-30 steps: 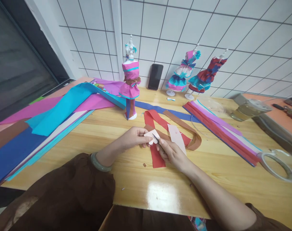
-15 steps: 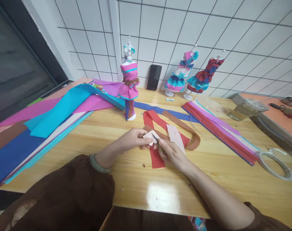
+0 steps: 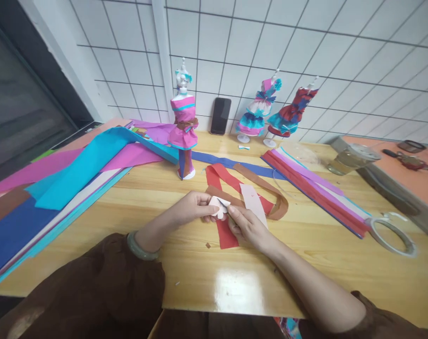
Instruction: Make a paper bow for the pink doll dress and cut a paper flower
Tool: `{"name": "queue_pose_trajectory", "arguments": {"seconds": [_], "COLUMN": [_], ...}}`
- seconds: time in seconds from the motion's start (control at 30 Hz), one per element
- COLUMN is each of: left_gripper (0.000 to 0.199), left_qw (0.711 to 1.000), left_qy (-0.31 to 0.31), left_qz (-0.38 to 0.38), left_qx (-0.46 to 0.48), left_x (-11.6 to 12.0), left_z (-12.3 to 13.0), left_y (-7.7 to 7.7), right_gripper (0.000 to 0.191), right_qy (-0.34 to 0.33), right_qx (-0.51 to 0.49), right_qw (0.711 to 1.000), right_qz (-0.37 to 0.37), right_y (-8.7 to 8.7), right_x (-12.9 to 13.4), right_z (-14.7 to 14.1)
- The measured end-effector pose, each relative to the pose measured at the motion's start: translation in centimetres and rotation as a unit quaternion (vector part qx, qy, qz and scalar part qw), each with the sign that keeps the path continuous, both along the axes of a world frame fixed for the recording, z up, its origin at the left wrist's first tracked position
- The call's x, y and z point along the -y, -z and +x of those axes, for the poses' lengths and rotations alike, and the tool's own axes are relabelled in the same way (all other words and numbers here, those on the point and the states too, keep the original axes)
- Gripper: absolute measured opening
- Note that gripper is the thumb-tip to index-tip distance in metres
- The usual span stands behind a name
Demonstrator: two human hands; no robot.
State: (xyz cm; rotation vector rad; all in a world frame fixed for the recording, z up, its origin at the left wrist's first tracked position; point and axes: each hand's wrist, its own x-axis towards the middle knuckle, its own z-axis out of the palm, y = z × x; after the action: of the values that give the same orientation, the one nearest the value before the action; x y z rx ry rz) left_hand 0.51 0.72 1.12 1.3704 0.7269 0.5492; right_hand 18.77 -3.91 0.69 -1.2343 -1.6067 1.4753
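Note:
My left hand (image 3: 196,207) pinches a small pale paper piece (image 3: 217,200) with rounded edges, held above the table. In my right hand (image 3: 247,225) is a pair of small scissors (image 3: 222,204); their dark blades lie against the paper, while the handles are hidden in the fingers. Whether the blades are apart, I cannot tell. Beneath and beside the hands lie a red strip (image 3: 228,235), a brown strip (image 3: 280,207) and a pale pink strip (image 3: 251,200). A tiny brown scrap (image 3: 208,245) rests nearer the table's front edge.
Behind the hands stands a dress form (image 3: 183,136) in pink paper. Two more dressed forms, one multicoloured (image 3: 251,123) and one red (image 3: 300,106), and a phone (image 3: 221,116) are by the wall. Crepe paper (image 3: 83,165) covers the left; folded strips (image 3: 316,195), tape (image 3: 390,238) and a cup (image 3: 353,159) are right.
The scissors' blades lie at a flatter angle across the paper, which has turned slightly in my left hand. The whole view has shifted a little; both hands keep their hold.

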Motion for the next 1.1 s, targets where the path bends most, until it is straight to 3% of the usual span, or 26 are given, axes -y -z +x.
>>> {"name": "queue_pose_trajectory", "arguments": {"seconds": [0.33, 0.8, 1.1], "left_gripper": [0.026, 0.023, 0.023], "left_qw": [1.0, 0.999, 0.999], "left_qy": [0.007, 0.0, -0.026], "left_qz": [0.012, 0.003, 0.029], "left_qx": [-0.017, -0.032, -0.021], "left_x": [-0.18, -0.06, 0.09], "left_z": [-0.14, -0.02, 0.0], "left_y": [-0.17, -0.4, 0.05], "right_gripper": [0.042, 0.045, 0.043], "right_qy": [-0.019, -0.021, -0.023], "right_qx": [-0.046, -0.03, -0.051], "right_qw": [0.999, 0.999, 0.998], "right_qz": [0.009, 0.029, -0.011], "right_y": [0.13, -0.07, 0.02], "right_x": [-0.32, -0.33, -0.2], "right_z": [0.0, 0.04, -0.04]}}
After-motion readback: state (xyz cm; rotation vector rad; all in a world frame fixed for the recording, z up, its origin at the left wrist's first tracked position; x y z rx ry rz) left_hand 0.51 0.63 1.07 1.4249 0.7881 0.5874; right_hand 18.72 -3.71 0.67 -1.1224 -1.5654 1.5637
